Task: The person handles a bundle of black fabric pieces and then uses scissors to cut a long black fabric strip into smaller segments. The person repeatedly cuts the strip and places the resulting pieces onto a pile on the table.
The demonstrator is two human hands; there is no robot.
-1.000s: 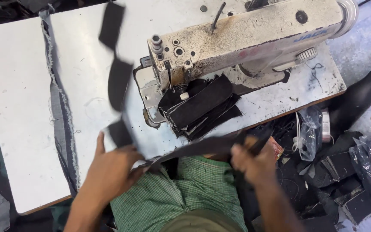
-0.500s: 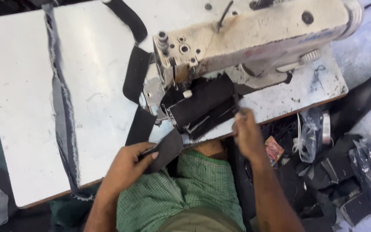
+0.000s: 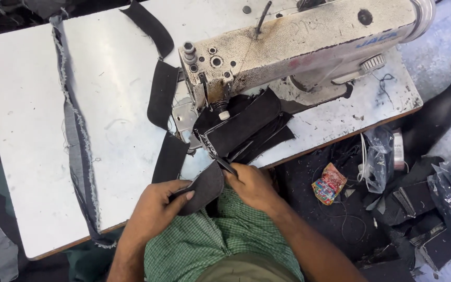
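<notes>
My left hand (image 3: 155, 209) grips a curved black fabric piece (image 3: 204, 188) at the table's near edge. Next to it, my right hand (image 3: 251, 185) holds a small dark pointed tool, probably thread snips (image 3: 224, 164), with its tip at the top edge of that piece. Just beyond the hands a stack of black fabric pieces (image 3: 244, 128) lies under the needle of a worn cream sewing machine (image 3: 298, 44). A chain of joined black pieces (image 3: 163, 94) runs from my left hand up across the white table (image 3: 27, 120) to its far edge.
A frayed grey denim strip (image 3: 76, 141) lies lengthwise on the left part of the table. On the floor to the right are black fabric offcuts (image 3: 418, 203), clear plastic bags (image 3: 379, 162) and a small colourful wrapper (image 3: 330, 183). My green checked shirt (image 3: 210, 245) fills the bottom centre.
My right hand came down from the stack under the needle to the piece in my left hand. My left hand shifted slightly right, still holding the black piece.
</notes>
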